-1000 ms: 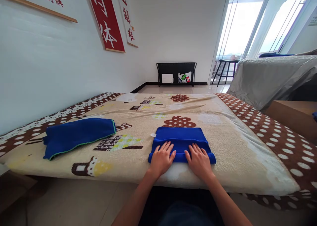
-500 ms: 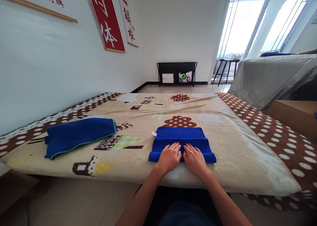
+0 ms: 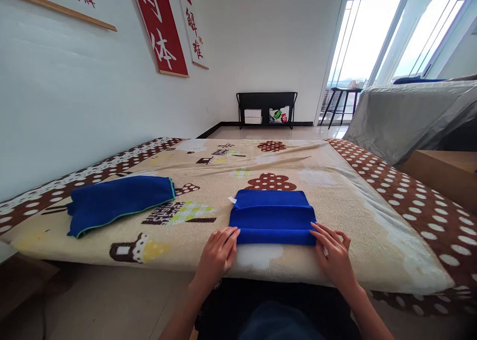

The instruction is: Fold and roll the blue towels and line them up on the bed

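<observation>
A blue towel point(image 3: 275, 215) with a small white tag at its left edge lies partly folded on the blanket, its near edge turned over in a flat band. My left hand point(image 3: 219, 253) is at the left end of that band, fingers closed on the corner. At the opposite end, my right hand point(image 3: 334, 250) pinches the band's right corner between thumb and fingers; the thumbs are partly hidden. Farther left lies a second blue cloth point(image 3: 121, 203) with green edging, loosely folded and apart from both hands.
A cream blanket point(image 3: 365, 240) with brown dotted borders covers the low bed or table in front of me. Beyond it stands a black rack point(image 3: 266, 101) by the wall. At right are a cardboard box point(image 3: 439, 173), a grey-covered piece of furniture point(image 3: 413, 111) and a black stool point(image 3: 345, 94).
My hands have moved apart from the middle of the towel to the two ends of its near band. The band now looks flatter and straighter. The other blue cloth has stayed put.
</observation>
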Action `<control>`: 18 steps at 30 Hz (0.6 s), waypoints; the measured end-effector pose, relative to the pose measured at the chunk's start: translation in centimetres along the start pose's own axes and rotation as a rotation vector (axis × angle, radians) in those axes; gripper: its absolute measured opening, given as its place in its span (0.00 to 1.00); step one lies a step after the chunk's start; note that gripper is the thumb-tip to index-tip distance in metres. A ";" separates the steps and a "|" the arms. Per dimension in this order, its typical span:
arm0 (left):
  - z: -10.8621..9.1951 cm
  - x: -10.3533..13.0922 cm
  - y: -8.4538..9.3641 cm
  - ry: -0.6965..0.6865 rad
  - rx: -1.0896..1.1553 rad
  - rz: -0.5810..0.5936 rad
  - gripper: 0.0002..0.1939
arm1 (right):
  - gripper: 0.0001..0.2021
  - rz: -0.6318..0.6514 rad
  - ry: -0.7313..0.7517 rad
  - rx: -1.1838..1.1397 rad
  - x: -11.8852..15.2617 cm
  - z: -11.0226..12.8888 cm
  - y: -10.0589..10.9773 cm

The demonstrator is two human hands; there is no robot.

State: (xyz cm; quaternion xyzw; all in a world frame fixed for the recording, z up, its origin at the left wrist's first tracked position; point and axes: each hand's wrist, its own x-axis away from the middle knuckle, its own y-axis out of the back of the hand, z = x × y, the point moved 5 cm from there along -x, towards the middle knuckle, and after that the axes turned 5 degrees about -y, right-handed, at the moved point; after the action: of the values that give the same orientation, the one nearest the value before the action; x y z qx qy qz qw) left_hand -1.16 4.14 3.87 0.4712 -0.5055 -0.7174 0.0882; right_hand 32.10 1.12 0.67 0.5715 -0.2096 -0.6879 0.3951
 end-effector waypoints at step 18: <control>0.0 -2.5 -0.7 0.207 -0.021 0.091 0.15 | 0.11 0.113 -0.077 -0.046 -2.2 0.0 -0.2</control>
State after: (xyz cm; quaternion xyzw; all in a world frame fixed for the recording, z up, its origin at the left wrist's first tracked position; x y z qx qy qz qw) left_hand 0.49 5.97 4.77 0.5185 -0.5068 -0.6654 0.1774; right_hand 32.07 2.99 1.86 0.5228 -0.2408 -0.6906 0.4379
